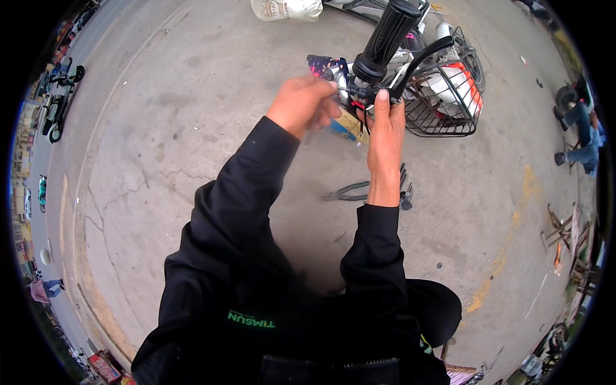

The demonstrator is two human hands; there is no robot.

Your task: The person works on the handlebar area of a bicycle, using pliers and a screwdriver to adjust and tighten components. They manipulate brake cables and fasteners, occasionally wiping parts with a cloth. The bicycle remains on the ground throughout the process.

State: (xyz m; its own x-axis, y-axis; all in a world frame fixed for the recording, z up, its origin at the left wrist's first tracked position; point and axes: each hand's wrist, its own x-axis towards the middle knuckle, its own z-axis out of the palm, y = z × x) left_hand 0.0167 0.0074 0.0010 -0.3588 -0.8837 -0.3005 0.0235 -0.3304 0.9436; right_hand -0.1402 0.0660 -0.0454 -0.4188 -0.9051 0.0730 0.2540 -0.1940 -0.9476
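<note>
My left hand (298, 102) is closed, thumb and forefinger pinched at a small, thin part beside the brake lever's mount; the part is too small to name. My right hand (386, 141) holds the black brake lever assembly (420, 61) from below, thumb raised against its mount. Just above both hands is a black ribbed handlebar grip (384, 42). Behind it sit a dark floral cloth (316, 64) and a wire basket (436, 134) with white and red items. A box (348, 128) shows between my hands. Below, pliers (350, 192) and other dark tools (405, 199) lie on the pavement.
A white sack (285, 9) lies at the top. A scooter (59, 102) stands far left near the road. At the right edge are another person's legs (577, 144) in blue trousers and, lower down, some wooden frames (561, 228). A cracked concrete pavement (147, 212) surrounds me.
</note>
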